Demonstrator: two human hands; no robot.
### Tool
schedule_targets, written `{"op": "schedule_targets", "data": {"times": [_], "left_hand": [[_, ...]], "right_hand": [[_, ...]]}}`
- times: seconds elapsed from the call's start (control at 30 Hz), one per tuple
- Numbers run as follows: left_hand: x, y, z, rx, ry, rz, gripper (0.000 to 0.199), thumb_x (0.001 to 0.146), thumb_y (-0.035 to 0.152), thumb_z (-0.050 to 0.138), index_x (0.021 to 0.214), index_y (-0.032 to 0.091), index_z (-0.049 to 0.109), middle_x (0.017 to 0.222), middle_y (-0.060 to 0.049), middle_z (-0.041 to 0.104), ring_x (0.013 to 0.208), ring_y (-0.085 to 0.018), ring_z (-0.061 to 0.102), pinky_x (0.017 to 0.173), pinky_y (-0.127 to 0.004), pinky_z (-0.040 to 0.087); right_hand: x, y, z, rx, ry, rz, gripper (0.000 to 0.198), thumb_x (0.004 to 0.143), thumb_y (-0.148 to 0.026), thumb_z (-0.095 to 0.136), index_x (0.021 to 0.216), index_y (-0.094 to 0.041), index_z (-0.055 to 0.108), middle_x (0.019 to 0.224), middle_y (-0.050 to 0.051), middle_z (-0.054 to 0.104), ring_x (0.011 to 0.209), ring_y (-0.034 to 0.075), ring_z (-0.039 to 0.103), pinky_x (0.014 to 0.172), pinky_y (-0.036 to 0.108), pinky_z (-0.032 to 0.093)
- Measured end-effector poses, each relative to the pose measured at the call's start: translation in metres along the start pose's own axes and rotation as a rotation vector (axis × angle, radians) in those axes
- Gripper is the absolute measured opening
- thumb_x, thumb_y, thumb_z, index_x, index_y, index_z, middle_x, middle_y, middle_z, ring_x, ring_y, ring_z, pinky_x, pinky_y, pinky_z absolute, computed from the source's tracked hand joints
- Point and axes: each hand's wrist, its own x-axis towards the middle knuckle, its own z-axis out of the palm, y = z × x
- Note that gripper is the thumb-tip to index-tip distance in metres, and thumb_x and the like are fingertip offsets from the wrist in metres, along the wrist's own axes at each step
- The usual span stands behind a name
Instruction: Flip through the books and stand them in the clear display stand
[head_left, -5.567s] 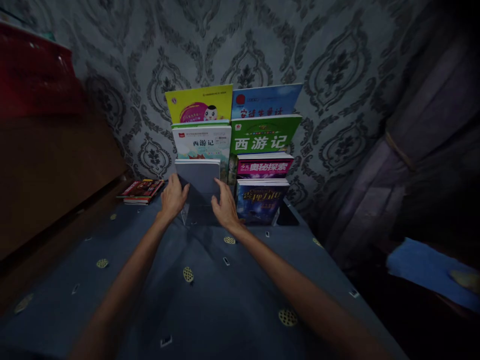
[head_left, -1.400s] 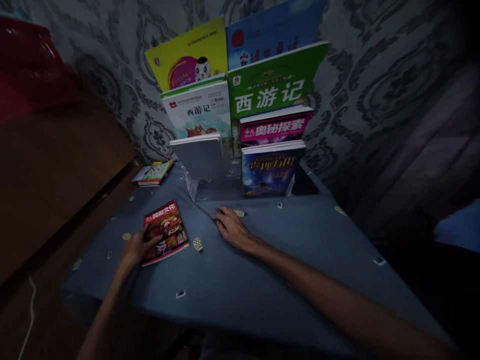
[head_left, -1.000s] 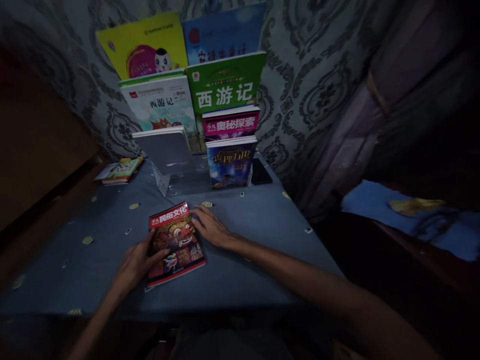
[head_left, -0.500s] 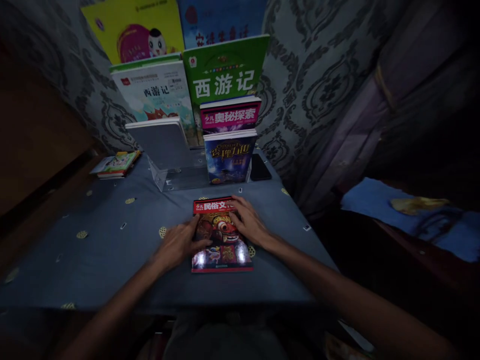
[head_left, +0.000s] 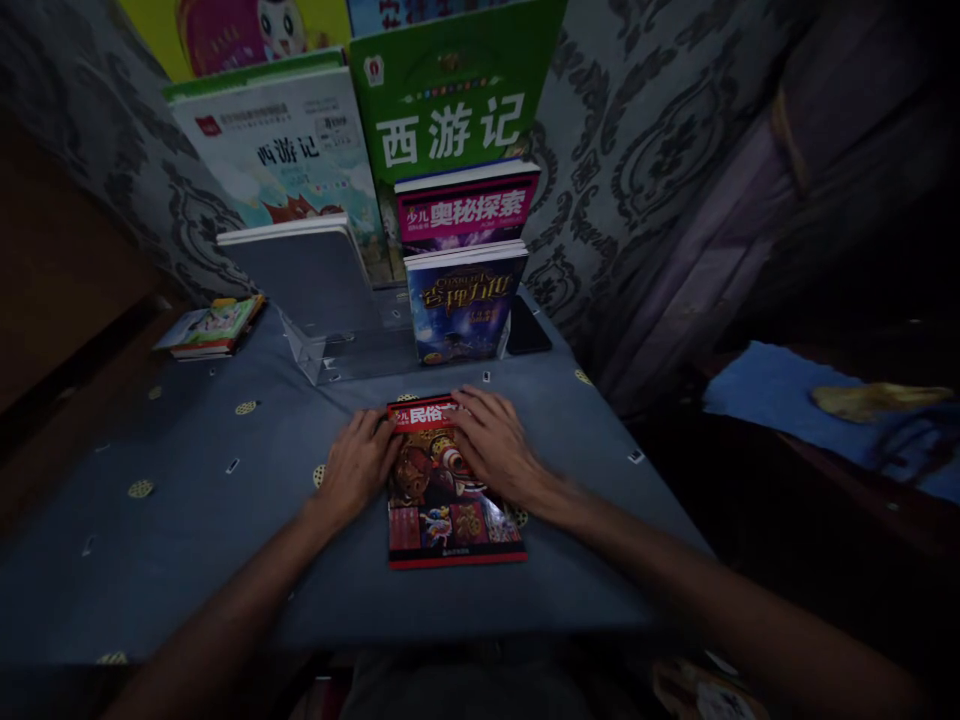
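A red-and-black paperback book [head_left: 457, 525] with a mask picture on its cover lies flat on the cloth-covered table [head_left: 225, 550]. My left hand [head_left: 356, 460] rests at the book's upper left edge, fingers stretched forward and touching it. Across the upper right part of the cover lies my right hand [head_left: 495, 445], palm down with its fingers extended, hiding part of the title. Behind the book, a blue paperback [head_left: 466, 305] and a pink-titled book [head_left: 465, 212] stand upright in a clear stand [head_left: 307, 355].
A green book [head_left: 457, 130], a white picture book [head_left: 292, 150] and a grey-backed book [head_left: 307, 280] also stand upright at the back. Small books [head_left: 214, 328] lie stacked at the left, and a dark phone [head_left: 527, 328] lies right of the stand. Patterned wall covering rises behind.
My left hand has shifted up along the book's left edge, its thumb no longer over the cover. My right hand still lies on the upper right. The view has tilted down and closer.
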Motion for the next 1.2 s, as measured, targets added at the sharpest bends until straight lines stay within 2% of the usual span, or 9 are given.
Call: {"op": "schedule_targets", "data": {"times": [0.1, 0.23, 0.47, 0.63, 0.73, 0.87, 0.97, 1.1, 1.2], "left_hand": [[-0.005, -0.006, 0.01, -0.063, 0.068, 0.059, 0.024, 0.103, 0.024, 0.047, 0.12, 0.018, 0.062, 0.131, -0.013, 0.065, 0.114, -0.026, 0.063, 0.095, -0.043, 0.054], [-0.005, -0.01, 0.015, -0.136, 0.069, 0.088, 0.022, 0.101, 0.02, 0.048, 0.119, 0.018, 0.061, 0.116, -0.012, 0.069, 0.107, -0.026, 0.065, 0.095, -0.043, 0.055], [-0.003, -0.012, 0.01, -0.175, 0.039, 0.099, 0.013, 0.099, 0.018, 0.051, 0.107, 0.016, 0.062, 0.107, -0.011, 0.069, 0.101, -0.027, 0.065, 0.091, -0.044, 0.056], [-0.003, -0.013, 0.011, -0.203, 0.053, 0.104, 0.024, 0.1, 0.019, 0.05, 0.122, 0.018, 0.059, 0.123, -0.011, 0.068, 0.113, -0.028, 0.063, 0.098, -0.047, 0.055], [-0.005, -0.016, 0.014, -0.216, 0.101, 0.111, 0.029, 0.102, 0.022, 0.048, 0.129, 0.019, 0.057, 0.13, -0.012, 0.067, 0.118, -0.029, 0.063, 0.099, -0.048, 0.055], [-0.005, -0.017, 0.015, -0.219, 0.103, 0.114, 0.028, 0.102, 0.026, 0.047, 0.127, 0.02, 0.059, 0.128, -0.012, 0.068, 0.116, -0.028, 0.065, 0.098, -0.048, 0.056], [-0.004, -0.017, 0.014, -0.202, 0.117, 0.114, 0.028, 0.103, 0.027, 0.046, 0.126, 0.021, 0.06, 0.128, -0.012, 0.069, 0.114, -0.028, 0.066, 0.096, -0.048, 0.057], [-0.004, -0.017, 0.014, -0.166, 0.124, 0.131, 0.029, 0.104, 0.028, 0.044, 0.127, 0.02, 0.059, 0.126, -0.012, 0.07, 0.11, -0.028, 0.067, 0.092, -0.046, 0.057], [-0.003, -0.017, 0.013, -0.149, 0.127, 0.155, 0.029, 0.105, 0.029, 0.043, 0.126, 0.018, 0.059, 0.125, -0.013, 0.07, 0.11, -0.029, 0.067, 0.09, -0.045, 0.057]], "right_hand": [[0.017, -0.016, 0.004, 0.123, -0.109, -0.099, 0.053, 0.09, -0.006, 0.046, 0.141, -0.017, 0.055, 0.142, 0.016, 0.061, 0.139, 0.028, 0.05, 0.112, 0.054, 0.044], [0.038, -0.032, 0.016, 0.255, -0.257, -0.152, 0.069, 0.086, -0.003, 0.043, 0.154, -0.011, 0.037, 0.153, 0.018, 0.051, 0.148, 0.025, 0.041, 0.119, 0.051, 0.039], [0.046, -0.034, 0.025, 0.26, -0.335, -0.116, 0.065, 0.091, -0.004, 0.041, 0.155, -0.006, 0.032, 0.156, 0.023, 0.046, 0.149, 0.024, 0.04, 0.123, 0.052, 0.032], [0.044, -0.03, 0.022, 0.193, -0.351, -0.073, 0.06, 0.093, -0.007, 0.046, 0.153, -0.007, 0.036, 0.154, 0.022, 0.049, 0.146, 0.026, 0.045, 0.124, 0.05, 0.031], [0.04, -0.025, 0.017, 0.177, -0.327, -0.049, 0.059, 0.093, -0.007, 0.046, 0.151, -0.008, 0.039, 0.151, 0.022, 0.053, 0.142, 0.026, 0.051, 0.123, 0.051, 0.032], [0.029, -0.009, 0.01, 0.174, -0.257, -0.05, 0.06, 0.09, -0.005, 0.046, 0.15, -0.011, 0.041, 0.146, 0.019, 0.059, 0.139, 0.025, 0.053, 0.121, 0.052, 0.036], [0.017, 0.01, 0.006, 0.155, -0.204, -0.026, 0.063, 0.088, -0.005, 0.046, 0.15, -0.015, 0.043, 0.136, 0.015, 0.067, 0.129, 0.024, 0.063, 0.12, 0.054, 0.037], [0.001, 0.032, 0.0, 0.141, -0.086, 0.076, 0.053, 0.094, -0.009, 0.043, 0.145, -0.02, 0.051, 0.123, 0.009, 0.074, 0.112, 0.022, 0.071, 0.119, 0.057, 0.039], [-0.003, 0.039, -0.006, 0.186, -0.049, 0.13, 0.045, 0.097, -0.012, 0.041, 0.139, -0.02, 0.056, 0.124, 0.01, 0.073, 0.111, 0.023, 0.07, 0.116, 0.058, 0.04]]}}
